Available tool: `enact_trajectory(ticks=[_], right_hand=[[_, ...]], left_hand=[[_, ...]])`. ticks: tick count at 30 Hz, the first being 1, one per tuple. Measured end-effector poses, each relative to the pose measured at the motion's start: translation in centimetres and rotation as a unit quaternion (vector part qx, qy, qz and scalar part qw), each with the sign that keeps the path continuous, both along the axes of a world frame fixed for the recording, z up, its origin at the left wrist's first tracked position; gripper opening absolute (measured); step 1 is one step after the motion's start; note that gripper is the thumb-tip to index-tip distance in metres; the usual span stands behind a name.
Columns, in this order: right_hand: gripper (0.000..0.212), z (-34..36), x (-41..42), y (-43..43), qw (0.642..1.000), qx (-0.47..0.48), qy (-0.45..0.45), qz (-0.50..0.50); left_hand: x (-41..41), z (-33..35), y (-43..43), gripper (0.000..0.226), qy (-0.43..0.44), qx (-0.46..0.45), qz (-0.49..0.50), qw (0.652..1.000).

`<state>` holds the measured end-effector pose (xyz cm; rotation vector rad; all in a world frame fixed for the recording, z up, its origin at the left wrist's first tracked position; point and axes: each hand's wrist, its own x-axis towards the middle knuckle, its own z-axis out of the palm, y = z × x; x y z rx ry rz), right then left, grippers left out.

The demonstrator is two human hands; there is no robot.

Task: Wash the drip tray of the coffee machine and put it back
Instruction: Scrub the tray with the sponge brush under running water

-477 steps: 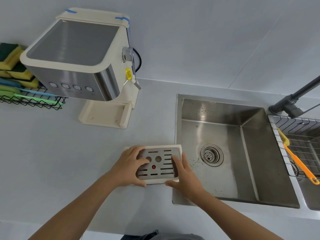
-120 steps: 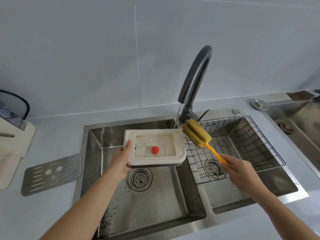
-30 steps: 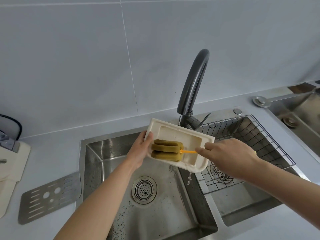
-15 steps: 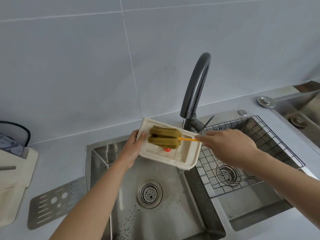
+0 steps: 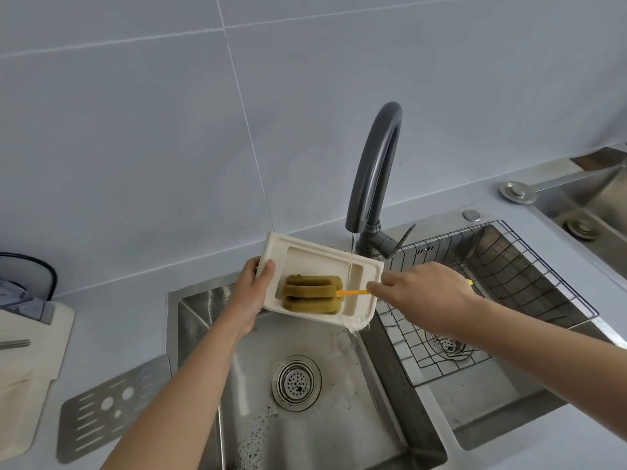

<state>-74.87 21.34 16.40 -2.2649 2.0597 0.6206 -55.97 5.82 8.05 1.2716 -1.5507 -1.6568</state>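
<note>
tray (image 5: 307,254) tilted further; left hand (image 5: 252,295) grips it, right hand (image 5: 427,296) clasps sponge brush (image 5: 312,295).

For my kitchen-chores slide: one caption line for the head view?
Left hand tilts the drip tray under the running tap while right hand scrubs it with a sponge brush.
</note>
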Motion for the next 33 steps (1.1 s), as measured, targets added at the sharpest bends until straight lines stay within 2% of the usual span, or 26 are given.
enact_trajectory(ticks=[4,9,11,18,27,33], right_hand=[[0.051,0.5,-0.9,0.4,1.0,-0.026,-0.014,-0.011],[0.04,1.3,-1.5,0.7,0.985,-0.099,-0.116,-0.086],[0.037,1.1,-1.6,0.5,0.98,-0.113,-0.13,-0.095],[0.052,-0.4,-1.3,0.8,0.986,-0.099,-0.074,-0.111],[0.042,-0.9,-0.8,4.0,0.987,-0.072,-0.021,-0.143],[0.035,-0.9,0.0,6.1,0.989,-0.03,-0.042,-0.138]], left_hand=[[0.6,-0.1,-0.3,0.024,-0.013,-0.004,0.01,1.0],[0.7,0.1,-0.5,0.025,-0.005,0.004,0.012,1.0],[0.5,0.1,-0.4,0.024,-0.006,0.0,0.01,1.0],[0.3,0.1,0.0,0.028,-0.001,-0.004,0.02,1.0],[-0.2,0.1,0.6,0.038,0.019,-0.028,0.062,0.998],[-1.2,-0.2,1.1,0.037,0.034,-0.026,0.048,0.998]])
